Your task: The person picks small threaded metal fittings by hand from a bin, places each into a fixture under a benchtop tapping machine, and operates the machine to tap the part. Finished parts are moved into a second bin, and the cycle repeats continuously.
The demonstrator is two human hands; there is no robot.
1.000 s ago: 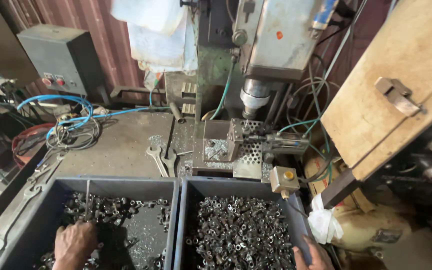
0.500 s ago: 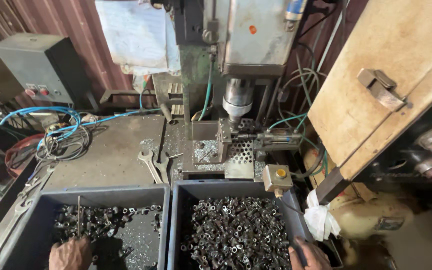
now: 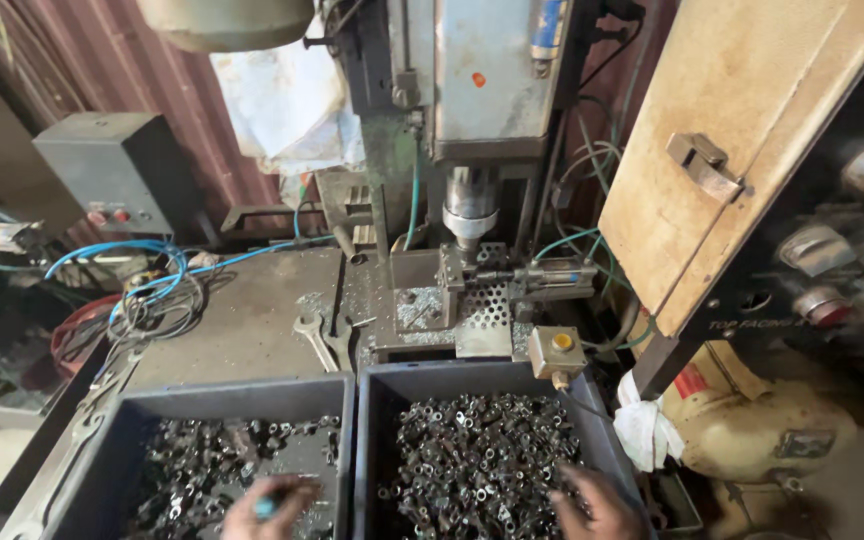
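Seen from above at a workshop desk [image 3: 242,330]: two dark grey bins side by side at the frame's bottom edge, both heaped with small metal nuts. Left hand [image 3: 267,508] at 7 o'clock, low in the left bin [image 3: 102,455], fingers curled around a small blue-green object [image 3: 266,508], kind impossible to tell; hand resting among the left bin's nuts [image 3: 202,465], cut off by the frame edge. Right hand [image 3: 592,505] at 5 o'clock, in the right bin [image 3: 377,420], fingers bent down onto the nuts [image 3: 472,450] there; whether pinching one or merely touching, cannot tell, since only knuckles and fingertips show.

Just beyond the bins, at 12 o'clock from them, a drill press [image 3: 472,100] with its spindle [image 3: 470,205] hanging over a perforated metal fixture [image 3: 487,300] and a small pneumatic cylinder [image 3: 552,278]. A box with a yellow push button [image 3: 555,345] just beside the right bin's far corner. An open-ended spanner [image 3: 314,335] lying flat on the desk, at 11 o'clock from the right bin. Blue hose [image 3: 152,265] and coiled cables at 10 o'clock, below a grey control box [image 3: 117,170]. A wooden door with a metal latch [image 3: 707,165] leaning at 2 o'clock; a white rag [image 3: 647,435] at 4 o'clock, beside the right bin.
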